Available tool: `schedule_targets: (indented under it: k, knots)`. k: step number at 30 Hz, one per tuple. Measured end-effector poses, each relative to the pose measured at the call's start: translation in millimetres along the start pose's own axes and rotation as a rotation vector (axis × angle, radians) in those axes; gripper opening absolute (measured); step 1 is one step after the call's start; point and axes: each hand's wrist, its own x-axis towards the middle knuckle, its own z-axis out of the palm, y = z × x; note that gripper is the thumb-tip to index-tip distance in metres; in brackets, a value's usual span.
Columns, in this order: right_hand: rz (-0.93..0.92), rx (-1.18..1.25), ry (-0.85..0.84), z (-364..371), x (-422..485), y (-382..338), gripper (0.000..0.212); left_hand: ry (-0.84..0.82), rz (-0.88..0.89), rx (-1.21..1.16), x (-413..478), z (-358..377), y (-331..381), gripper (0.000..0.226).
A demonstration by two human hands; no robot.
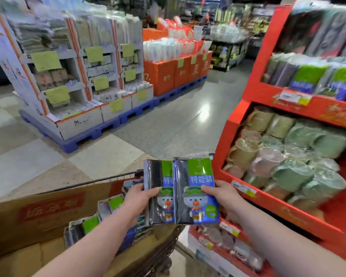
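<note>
Left hand (137,198) and right hand (221,196) both grip green-blue packets (196,188), thumbs on front, just left of red display shelf (246,108).

The head camera looks forward and down, close over a shop aisle floor (168,120).

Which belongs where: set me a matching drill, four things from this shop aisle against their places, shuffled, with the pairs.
1 packets
2 cardboard box
3 red shelf
4 blue pallet

a under the white display stands
b on the person's right
c gripped by left hand and right hand
d lower left of the view

Pairs: 1-c, 2-d, 3-b, 4-a.
</note>
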Motion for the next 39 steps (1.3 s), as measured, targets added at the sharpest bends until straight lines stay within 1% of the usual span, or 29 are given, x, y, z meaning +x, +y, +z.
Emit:
schedule_targets:
  k: [2, 6, 7, 9, 11, 14, 16, 19, 21, 25, 28, 30, 34, 37, 38, 39]
  knots:
    - [-0.019, 0.062, 0.042, -31.5, -6.5, -0.8, 0.013, -0.046, 0.028, 0.015, -1.6, 29.6, 13.8, 0.013]
    - [-0.03, 0.124, 0.138, -100.3, -20.0, -4.7, 0.01, -0.16, 0.08, 0.077, -2.8, 96.8, 41.7, 0.033]
    - [-0.04, 0.133, 0.156, -119.9, -23.4, -6.5, 0.012, -0.188, 0.093, 0.082, -3.9, 116.7, 49.3, 0.029]
    - [-0.053, 0.162, 0.2, -161.4, -30.4, -12.0, 0.015, -0.238, 0.119, 0.076, -4.4, 159.1, 62.4, 0.013]
    - [-0.074, 0.162, 0.253, -207.3, -35.7, -19.9, 0.015, -0.281, 0.138, 0.063, -8.4, 205.8, 76.2, 0.01]
    - [-0.115, 0.149, 0.301, -273.1, -42.3, -37.4, 0.016, -0.342, 0.18, 0.033, -13.3, 271.7, 97.8, 0.013]
    - [-0.152, 0.117, 0.313, -313.2, -41.8, -48.3, 0.021, -0.365, 0.2, 0.016, -14.1, 310.1, 112.2, 0.016]
    - [-0.205, 0.078, 0.337, -363.6, -38.0, -64.3, 0.026, -0.391, 0.218, -0.021, -12.3, 359.4, 132.1, 0.027]
    - [-0.231, 0.077, 0.347, -390.6, -32.2, -74.2, 0.025, -0.39, 0.242, -0.035, -10.3, 384.9, 144.0, 0.025]
    - [-0.285, 0.046, 0.315, -427.9, -18.5, -100.2, 0.023, -0.359, 0.288, -0.043, -8.6, 416.9, 167.5, 0.023]
    - [-0.34, 0.09, 0.314, -446.4, -2.2, -123.2, 0.021, -0.331, 0.327, -0.051, -6.5, 427.0, 184.8, 0.017]
    - [-0.378, 0.136, 0.329, -457.3, 12.1, -139.3, 0.018, -0.318, 0.356, -0.062, -1.8, 430.2, 198.1, 0.014]
    - [-0.457, 0.173, 0.409, -472.7, 34.8, -171.7, 0.012, -0.315, 0.376, -0.103, 12.4, 431.4, 225.2, 0.017]
    - [-0.517, 0.147, 0.53, -482.3, 53.6, -193.5, 0.019, -0.34, 0.362, -0.165, 27.9, 435.8, 245.1, 0.018]
    - [-0.533, 0.141, 0.572, -484.4, 60.1, -200.4, 0.026, -0.341, 0.37, -0.175, 32.4, 436.6, 251.9, 0.018]
    - [-0.543, 0.135, 0.612, -486.7, 67.1, -206.5, 0.037, -0.348, 0.379, -0.175, 38.4, 437.2, 258.8, 0.018]
